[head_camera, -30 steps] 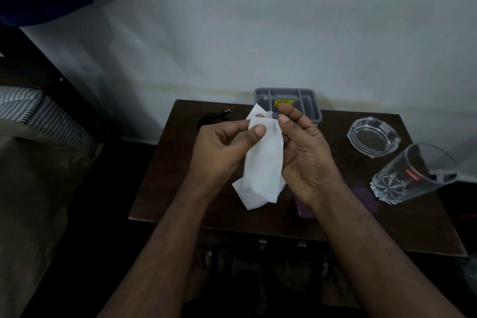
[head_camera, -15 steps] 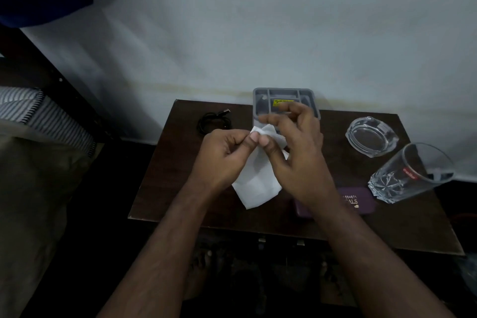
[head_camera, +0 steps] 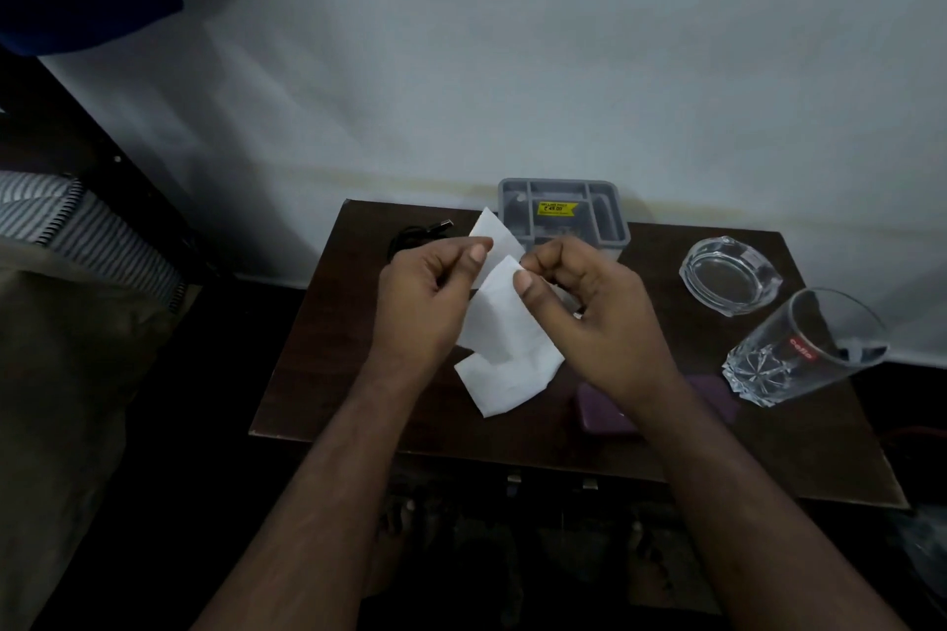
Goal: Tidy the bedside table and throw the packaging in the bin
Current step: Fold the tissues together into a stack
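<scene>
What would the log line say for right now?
left hand: pinches white paper | right hand: pinches same paper | paper: held above bedside table | bin: not in view

Crowded back and right of the bedside table [head_camera: 328, 374], open wood at the left and front.

A grey organiser tray [head_camera: 563, 210] stands against the wall at the back, a black cable [head_camera: 415, 236] coiled just left of it. An ashtray [head_camera: 730, 274] and a tall glass [head_camera: 804, 348] block the right side, a purple case [head_camera: 712, 389] beside the glass. Both hands, the left hand [head_camera: 425, 307] and the right hand [head_camera: 589, 318], hold a white paper [head_camera: 507, 354] over the middle. The bed [head_camera: 61, 302] closes the far left.
</scene>
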Demonstrator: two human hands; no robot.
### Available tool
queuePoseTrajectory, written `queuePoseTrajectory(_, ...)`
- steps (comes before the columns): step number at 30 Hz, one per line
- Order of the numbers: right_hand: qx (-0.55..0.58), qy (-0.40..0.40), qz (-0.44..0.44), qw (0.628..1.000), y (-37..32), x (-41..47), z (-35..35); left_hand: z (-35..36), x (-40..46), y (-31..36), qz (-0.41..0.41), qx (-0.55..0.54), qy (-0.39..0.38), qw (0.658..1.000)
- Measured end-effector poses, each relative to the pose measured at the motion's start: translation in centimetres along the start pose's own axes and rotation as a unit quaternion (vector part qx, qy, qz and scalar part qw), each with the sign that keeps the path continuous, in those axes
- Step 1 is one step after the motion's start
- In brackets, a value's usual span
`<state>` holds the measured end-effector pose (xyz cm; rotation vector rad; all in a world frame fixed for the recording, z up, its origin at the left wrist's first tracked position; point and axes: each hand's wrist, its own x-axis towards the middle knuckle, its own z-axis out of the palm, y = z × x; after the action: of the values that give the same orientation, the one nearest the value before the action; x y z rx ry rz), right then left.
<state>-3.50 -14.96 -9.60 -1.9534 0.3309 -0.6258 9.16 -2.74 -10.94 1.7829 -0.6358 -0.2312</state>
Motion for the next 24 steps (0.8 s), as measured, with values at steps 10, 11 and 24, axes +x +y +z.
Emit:
queuePoseTrajectory(10, 0.236, -0.08, 0.092, 0.964, -1.3, 0.2, 0.5, 0.4, 0.1, 0.3, -0.157, -0.277, -0.101, 0.943)
queuePoseTrajectory(11, 0.215, -0.047, 0.088, 0.972, -1.0, 0.4, 0.6, 0.3, 0.1, 0.4, -0.162, -0.292, -0.123, 0.935)
queuePoseTrajectory(24, -0.119, 0.151, 0.035, 0.981, 1.1, 0.3, 0.0, 0.3, -0.2, 1.0, -0.188, -0.296, -0.167, 0.922)
